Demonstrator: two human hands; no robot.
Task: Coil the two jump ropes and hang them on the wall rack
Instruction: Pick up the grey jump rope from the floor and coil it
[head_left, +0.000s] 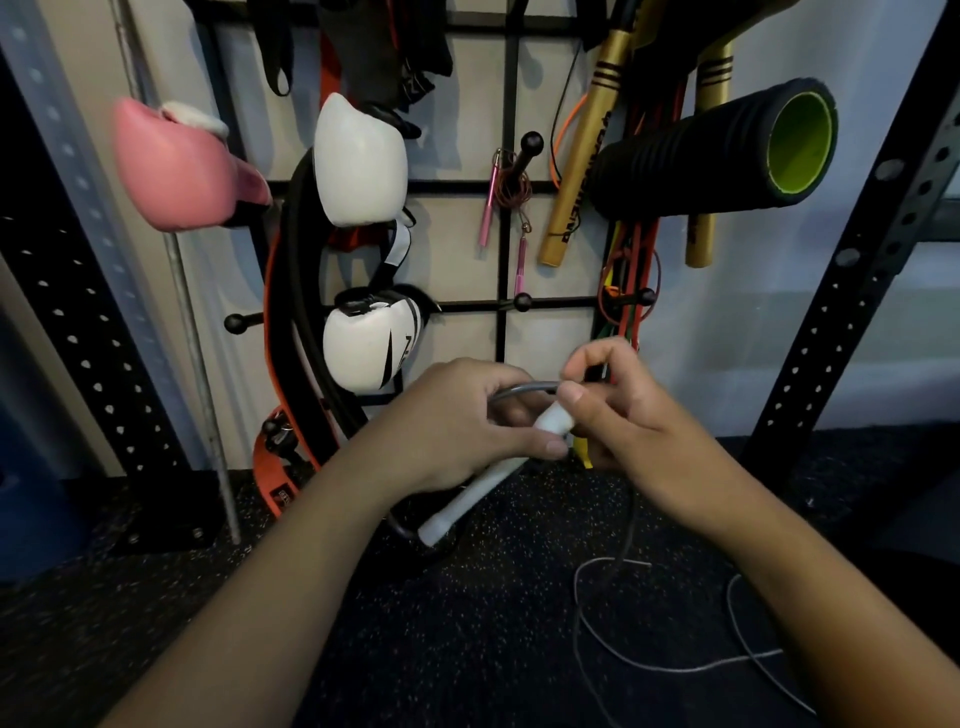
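— Rope (675, 665) first: what crowds it?

— Its grey cord lies in loose loops on the dark speckled floor (415, 649), low and to the right of the arms. Behind the hands stands the black wire rack (511, 182) on the wall, thick with gear: a pink glove (176, 166) at the left, two white gloves (363, 161) stacked beside an orange-and-black belt (285, 312), a ribbed black roller (711, 150) with a green core at the right, and gold sticks (576, 171) next to it. A second rope, pink-handled (488, 208), hangs coiled on a ball-tipped peg (530, 143) at the rack's middle. Coloured bands (631, 291) drape just above the right hand.

— And the fingers?

— The left hand (457, 421) curls round a white handle (467, 499), which slants down and left out of the fist toward the floor. The right hand (634, 415) pinches the handle's upper end between thumb and curled fingers. A short grey arc of cord (524, 388) bridges the two hands at the top.

— Texture?

— The handle is a smooth, matte white tube; the cord is thin and rubbery-looking, limp on the floor. The floor looks like flecked rubber matting. Perforated black steel posts (852, 291) frame both sides.
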